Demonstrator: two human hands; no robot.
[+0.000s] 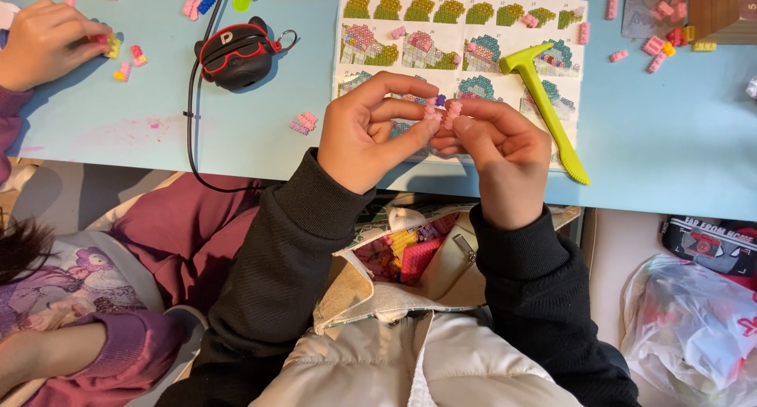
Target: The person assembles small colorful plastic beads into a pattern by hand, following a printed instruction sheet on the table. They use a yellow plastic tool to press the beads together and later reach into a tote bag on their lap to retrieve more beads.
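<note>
Both hands meet above the near edge of the light blue worktop (670, 154), over the lower part of an instruction sheet (461, 40) printed with coloured build steps. The left hand (364, 131) is curled, thumb and forefinger pinched on a small pink brick piece (432, 111) with a tiny purple bit at its top. The right hand (505, 151) is likewise closed, its fingertips gripping a second pink piece (453, 113) that touches the first; whether the two are joined cannot be told. Both arms wear black sleeves.

A yellow-green plastic tool (548, 107) lies on the sheet's right side, its tip pointing toward the near edge. A little stack of pink bricks (303, 122) sits on the worktop left of the sheet, near the left hand. Farther left a black and red case (236, 54) rests with a black cord trailing off the near edge. Loose pink, red and yellow bricks (662, 44) are scattered toward the far right corner.

At the far left corner another person's hand (43, 40), in a purple sleeve, touches a few small bricks (110, 44). Below the near edge, an open beige bag (378, 289) on the lap shows more coloured bricks inside. A plastic bag (694, 328) lies at the right.
</note>
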